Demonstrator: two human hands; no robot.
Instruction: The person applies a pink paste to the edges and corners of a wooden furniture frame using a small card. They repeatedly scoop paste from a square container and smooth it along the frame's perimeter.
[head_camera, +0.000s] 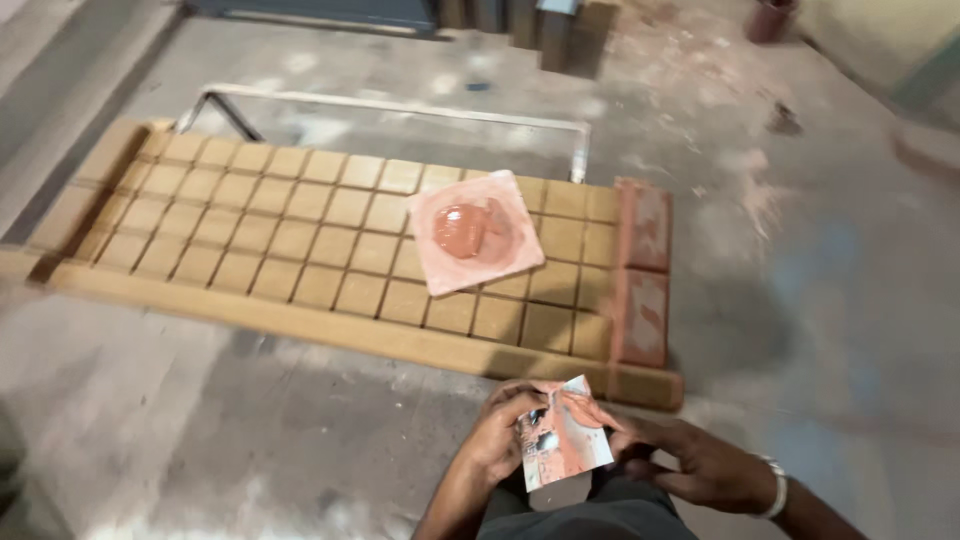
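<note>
I see both my hands, left (500, 432) and right (700, 465), clamped on a paint-smeared scraper (563, 432). It sits just below the tile tray's (300, 325) near edge. Bare floor (850, 300) opens rightward.

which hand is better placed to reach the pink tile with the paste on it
Probably the left hand: the pink tile lies ahead, slightly to its side, while the right hand sits farther right. Both touch the smeared sheet.

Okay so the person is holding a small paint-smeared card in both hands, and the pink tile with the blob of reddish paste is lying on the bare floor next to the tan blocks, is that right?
Not quite. The head view shows the pink tile with the paste lying on top of the tan blocks, not on the bare floor. The rest holds: the left hand and right hand hold the smeared card.
</note>
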